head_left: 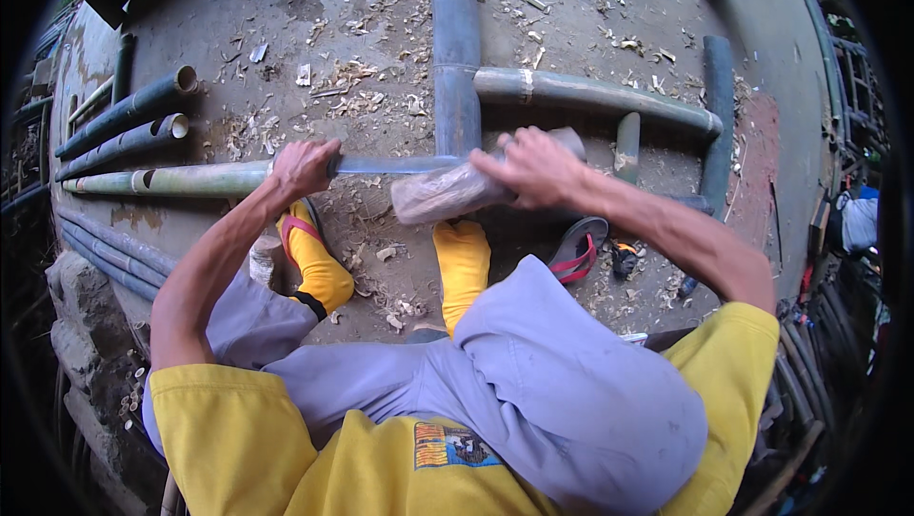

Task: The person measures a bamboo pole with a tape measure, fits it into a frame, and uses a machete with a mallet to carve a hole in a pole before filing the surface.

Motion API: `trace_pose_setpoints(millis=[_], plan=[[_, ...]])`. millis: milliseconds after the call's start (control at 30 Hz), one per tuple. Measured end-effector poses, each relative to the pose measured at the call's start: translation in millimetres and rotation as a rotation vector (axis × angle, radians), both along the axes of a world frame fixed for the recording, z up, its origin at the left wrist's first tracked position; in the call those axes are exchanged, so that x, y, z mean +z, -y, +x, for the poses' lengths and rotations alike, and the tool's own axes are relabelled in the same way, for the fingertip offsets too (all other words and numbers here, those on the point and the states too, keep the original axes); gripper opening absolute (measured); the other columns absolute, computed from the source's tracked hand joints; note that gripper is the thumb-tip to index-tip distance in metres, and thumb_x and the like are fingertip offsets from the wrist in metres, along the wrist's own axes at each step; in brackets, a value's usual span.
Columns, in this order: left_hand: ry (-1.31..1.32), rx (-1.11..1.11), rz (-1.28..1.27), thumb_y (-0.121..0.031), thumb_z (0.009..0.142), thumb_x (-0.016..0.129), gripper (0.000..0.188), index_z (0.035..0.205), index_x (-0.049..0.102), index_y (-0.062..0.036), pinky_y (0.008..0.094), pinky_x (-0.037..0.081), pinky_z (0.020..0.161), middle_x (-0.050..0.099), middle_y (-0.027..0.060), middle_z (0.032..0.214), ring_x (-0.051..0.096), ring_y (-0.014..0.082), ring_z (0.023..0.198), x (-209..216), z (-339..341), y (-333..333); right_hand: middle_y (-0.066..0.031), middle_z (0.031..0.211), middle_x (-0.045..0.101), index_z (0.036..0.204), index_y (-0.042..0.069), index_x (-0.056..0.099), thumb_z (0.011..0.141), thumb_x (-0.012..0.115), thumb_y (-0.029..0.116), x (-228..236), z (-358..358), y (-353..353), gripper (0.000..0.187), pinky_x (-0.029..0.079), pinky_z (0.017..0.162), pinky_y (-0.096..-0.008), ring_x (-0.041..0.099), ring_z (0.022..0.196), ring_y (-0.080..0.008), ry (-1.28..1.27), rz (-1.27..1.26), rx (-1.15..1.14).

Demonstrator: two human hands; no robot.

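Note:
My left hand point(303, 166) is closed round the handle of a machete point(386, 165), whose blade points right, across the near end of an upright-lying bamboo pole point(456, 40). My right hand point(535, 168) grips a thick, pale wooden block point(443, 195), tilted slightly and slightly blurred. The block's left part overlaps the blade's far end; whether they touch I cannot tell. Under the block is my yellow-socked foot point(461, 264). Another yellow-socked foot point(319, 264), in a red-strapped flip-flop, rests below my left hand.
Right of the pole lies a bamboo length point(600, 97) reaching another dark bamboo piece point(717, 121). Several cut bamboo tubes point(129, 126) lie at the left, beside a long green one point(205, 179). Shavings litter the ground. A loose flip-flop point(579, 251) lies right of my foot. Rocks point(90, 316) edge the lower left.

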State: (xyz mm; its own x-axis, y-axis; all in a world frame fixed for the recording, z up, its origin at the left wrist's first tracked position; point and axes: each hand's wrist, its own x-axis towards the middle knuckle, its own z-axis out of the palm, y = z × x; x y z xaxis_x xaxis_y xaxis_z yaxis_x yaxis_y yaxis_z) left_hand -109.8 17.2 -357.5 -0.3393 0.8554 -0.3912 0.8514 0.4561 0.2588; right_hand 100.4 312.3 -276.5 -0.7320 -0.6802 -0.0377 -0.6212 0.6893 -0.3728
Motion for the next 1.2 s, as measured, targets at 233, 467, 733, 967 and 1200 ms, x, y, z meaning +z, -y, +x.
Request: trace_pose_setpoints(millis=[233,467,733,967,1200], plan=[[0.026,0.046,0.041,-0.013,0.07,0.062,0.017,0.081,0.051,-0.008,0.0464,0.047,0.055,0.059,0.0146,0.07,0.06,0.0365,0.065,-10.5,7.5,5.6,-0.0146,0.092,0.058,0.13,0.012,0.041,0.077,0.056,0.017,31.3,32.9,43.8,0.055,0.05,0.07,-0.0365,0.06,0.08,-0.0272,-0.001,-0.26,0.22],[-0.014,0.029,-0.033,-0.014,0.068,0.062,0.019,0.084,0.052,-0.0098,0.0463,0.049,0.056,0.061,0.0133,0.071,0.062,0.0351,0.068,-0.8,-1.8,1.5,-0.019,0.086,0.059,0.125,0.003,0.04,0.064,0.068,0.027,26.0,-0.1,14.6,0.072,0.051,0.063,-0.044,0.062,0.072,-0.0332,0.312,0.228,-0.216],[-0.017,0.024,-0.048,-0.015,0.066,0.061,0.023,0.085,0.05,-0.0085,0.0463,0.048,0.055,0.061,0.0125,0.073,0.061,0.0351,0.066,-5.3,-5.0,-6.9,-0.0166,0.091,0.059,0.109,0.005,0.048,0.061,0.075,0.041,-6.5,-23.1,-27.1,0.065,0.049,0.059,-0.0416,0.061,0.077,-0.0318,0.212,0.328,-0.201],[-0.031,0.017,-0.045,-0.016,0.066,0.062,0.024,0.085,0.05,-0.0084,0.0459,0.048,0.053,0.06,0.012,0.071,0.062,0.0343,0.065,-3.8,-6.3,-19.9,-0.0154,0.092,0.057,0.12,0.007,0.043,0.063,0.072,0.038,21.2,30.2,22.5,0.071,0.049,0.068,-0.0391,0.061,0.08,-0.0276,-0.035,-0.144,0.197],[-0.037,0.066,-0.023,-0.023,0.068,0.064,0.035,0.097,0.049,-0.0113,0.0433,0.045,0.071,0.059,0.0099,0.089,0.061,0.0273,0.084,-4.0,2.2,5.6,-0.0183,0.093,0.059,0.11,0.004,0.048,0.058,0.077,0.044,4.2,11.5,-18.9,0.072,0.049,0.073,-0.0445,0.061,0.085,-0.0351,0.284,0.116,-0.458]])
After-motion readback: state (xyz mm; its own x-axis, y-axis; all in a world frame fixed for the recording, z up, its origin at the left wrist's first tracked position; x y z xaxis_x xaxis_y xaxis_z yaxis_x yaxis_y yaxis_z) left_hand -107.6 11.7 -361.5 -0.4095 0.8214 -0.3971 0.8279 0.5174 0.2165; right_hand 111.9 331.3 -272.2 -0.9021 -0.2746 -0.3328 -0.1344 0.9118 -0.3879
